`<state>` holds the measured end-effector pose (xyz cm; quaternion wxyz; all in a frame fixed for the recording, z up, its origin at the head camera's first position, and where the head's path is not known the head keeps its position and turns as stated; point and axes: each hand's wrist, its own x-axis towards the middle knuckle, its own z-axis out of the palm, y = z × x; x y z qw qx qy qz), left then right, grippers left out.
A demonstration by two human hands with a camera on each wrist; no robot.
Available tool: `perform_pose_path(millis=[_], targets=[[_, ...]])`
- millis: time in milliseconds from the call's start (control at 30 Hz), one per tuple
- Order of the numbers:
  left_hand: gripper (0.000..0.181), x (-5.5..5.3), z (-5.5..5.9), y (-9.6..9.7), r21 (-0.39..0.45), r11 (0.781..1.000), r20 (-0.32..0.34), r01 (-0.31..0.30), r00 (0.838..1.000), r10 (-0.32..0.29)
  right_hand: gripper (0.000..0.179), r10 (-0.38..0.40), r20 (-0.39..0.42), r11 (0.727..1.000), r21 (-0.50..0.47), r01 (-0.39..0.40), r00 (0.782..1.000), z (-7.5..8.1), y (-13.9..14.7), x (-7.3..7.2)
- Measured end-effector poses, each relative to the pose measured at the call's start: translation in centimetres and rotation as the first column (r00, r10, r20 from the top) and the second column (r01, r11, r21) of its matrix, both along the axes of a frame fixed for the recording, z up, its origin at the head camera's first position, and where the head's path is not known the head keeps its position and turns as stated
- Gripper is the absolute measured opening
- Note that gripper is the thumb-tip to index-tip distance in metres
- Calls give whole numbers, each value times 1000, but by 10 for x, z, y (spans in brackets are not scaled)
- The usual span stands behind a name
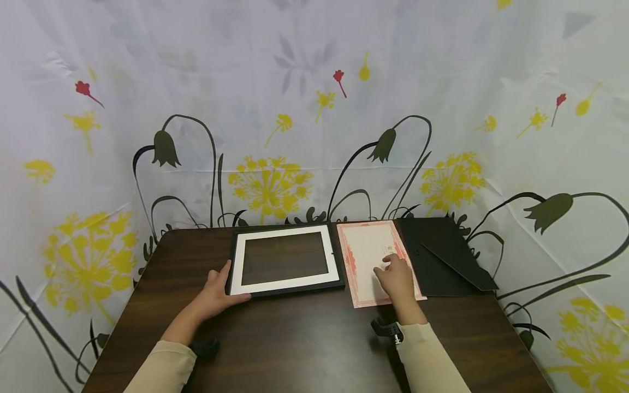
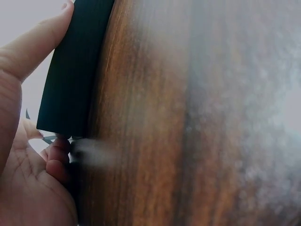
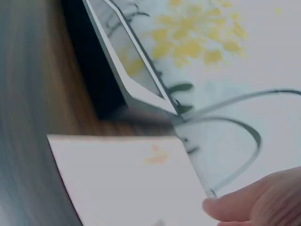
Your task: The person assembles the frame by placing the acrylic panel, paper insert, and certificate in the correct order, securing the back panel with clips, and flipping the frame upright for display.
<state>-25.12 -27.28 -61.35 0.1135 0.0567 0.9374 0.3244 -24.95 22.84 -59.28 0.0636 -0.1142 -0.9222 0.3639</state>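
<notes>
A black picture frame (image 1: 339, 284) with a white inner border (image 1: 285, 284) lies on the table, left of centre. At its near left corner is my left hand (image 1: 216, 295), the thumb along the front edge and the fingers by the left side. In the left wrist view the thumb touches the frame's black side (image 2: 77, 70); part of the other fingers is hidden. Right of the frame lies a paper certificate (image 1: 363, 267) with an orange-red patterned border. My right hand (image 1: 397, 279) is over its right half, fingers loosely bent, holding nothing; whether it touches the paper, I cannot tell.
A black backing board (image 1: 432, 273) with a slanting support leg (image 1: 457, 265) lies at the right, beside the certificate. Behind the brown wooden table (image 1: 295, 344) hangs a white flower-patterned cloth (image 1: 295, 109). Dark straps circle both wrists.
</notes>
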Motion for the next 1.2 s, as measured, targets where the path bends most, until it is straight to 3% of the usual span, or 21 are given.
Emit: perform_pose_path(millis=[200,400,567,800,1033,1200], targets=[[136,-1,2,1,-6,1000,-2,4,1000,-4,56,-23,126,995,99,10,992,10,29,14],[137,-2,5,1,-11,1000,-9,7,1000,-7,71,-31,193,979,202,-8,981,11,43,29],[137,-3,6,1,-10,1000,-23,1,1000,-2,79,-33,201,961,276,-24,979,4,44,36],[137,-3,4,2,-1,1000,-2,1,1000,-1,84,-63,188,956,293,5,980,0,42,43],[137,1,1,2,6,1000,11,-1,1000,1,95,-95,208,930,366,12,973,-1,40,50],[137,1,1,1,19,1000,7,-3,1000,3,104,-111,226,931,365,21,968,-1,39,51]])
